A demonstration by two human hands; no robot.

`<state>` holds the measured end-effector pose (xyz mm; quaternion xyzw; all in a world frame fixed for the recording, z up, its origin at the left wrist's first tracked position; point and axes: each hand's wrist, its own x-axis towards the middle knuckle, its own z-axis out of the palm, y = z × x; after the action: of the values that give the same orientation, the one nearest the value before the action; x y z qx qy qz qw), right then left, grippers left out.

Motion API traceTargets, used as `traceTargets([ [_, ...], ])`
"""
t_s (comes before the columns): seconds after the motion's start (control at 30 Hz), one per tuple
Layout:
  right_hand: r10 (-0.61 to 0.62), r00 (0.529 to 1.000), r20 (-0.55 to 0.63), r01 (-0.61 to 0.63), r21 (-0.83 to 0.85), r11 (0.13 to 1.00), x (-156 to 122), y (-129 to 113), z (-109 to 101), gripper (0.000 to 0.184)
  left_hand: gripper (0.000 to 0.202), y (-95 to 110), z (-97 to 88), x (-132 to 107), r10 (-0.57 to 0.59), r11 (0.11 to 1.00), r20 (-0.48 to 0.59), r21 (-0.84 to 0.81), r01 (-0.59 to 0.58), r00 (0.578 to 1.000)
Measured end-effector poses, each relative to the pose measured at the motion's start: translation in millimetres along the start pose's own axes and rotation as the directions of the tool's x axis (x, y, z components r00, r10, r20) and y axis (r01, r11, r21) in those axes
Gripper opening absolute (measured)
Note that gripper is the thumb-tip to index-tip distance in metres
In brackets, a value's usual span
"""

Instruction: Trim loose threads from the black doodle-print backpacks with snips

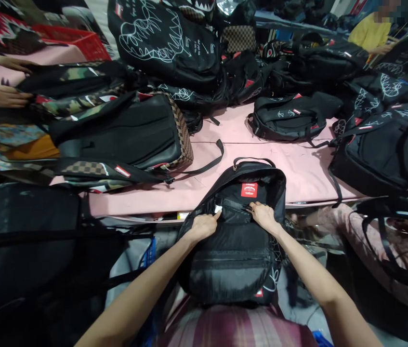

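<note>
A black backpack (240, 236) lies opened out on my lap, its top resting against the table edge. Inside it are a red label (249, 190), a small white tag (218, 209) and a dark inner pocket (234, 212). My left hand (204, 226) is closed at the left side of the opening, its fingertips close beside the white tag. On the other side, my right hand (262, 215) pinches the upper right edge of the inner pocket. The undersides of the fingers on both hands are partly hidden.
Checkered-trim backpacks (124, 135) lie at left on the pink table (207, 154), where another person's hands (3, 95) touch one. More black backpacks (290, 115) stand behind and at right. A person in yellow (370, 33) is at the far right.
</note>
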<state>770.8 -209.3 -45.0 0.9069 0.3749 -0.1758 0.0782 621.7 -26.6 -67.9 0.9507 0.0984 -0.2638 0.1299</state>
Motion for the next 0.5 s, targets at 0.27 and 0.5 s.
traceTargets([
  [0.27,0.005,1.0,-0.013,-0.005,0.003,1.0,0.3,0.8,3.4,0.031,0.055,8.6,-11.0,3.2,-0.036,0.998,0.047,0.057,0.033,0.998],
  [0.5,0.008,0.999,-0.039,-0.008,-0.006,1.0,0.9,0.8,5.8,0.029,0.057,15.7,-14.4,-0.5,-0.036,0.996,0.042,0.085,0.033,0.998],
])
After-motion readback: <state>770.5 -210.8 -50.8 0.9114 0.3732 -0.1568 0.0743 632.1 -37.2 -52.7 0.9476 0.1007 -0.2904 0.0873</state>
